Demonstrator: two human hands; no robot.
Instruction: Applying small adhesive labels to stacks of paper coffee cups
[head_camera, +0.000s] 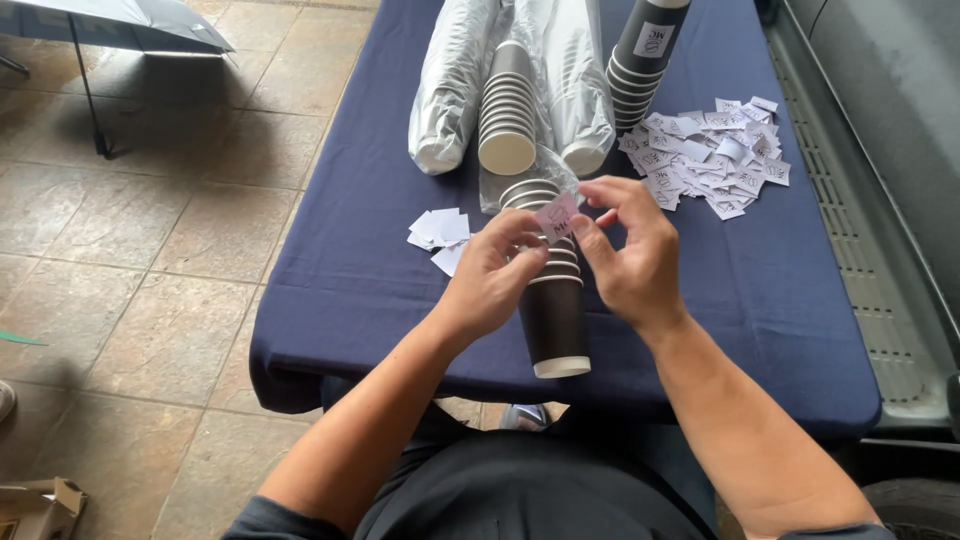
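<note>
A small white paper sticker with dark print (556, 216) was held up between both hands, above a stack of dark brown paper cups (551, 300) lying on its side on a navy blue tablecloth (350, 270). The left hand (492, 275) was pinched on the sticker's lower left edge with thumb and fingers, and the right hand (628, 250) was pinched on its right edge, the other fingers curled. Just left of the hands, a small pile of blank white backing slips (440, 232) was seen on the cloth. Farther back, clear plastic sleeves of cups (510, 90) were laid, and to the right a scattered heap of printed white stickers (705, 155) was spread beside another dark cup stack (640, 60).
</note>
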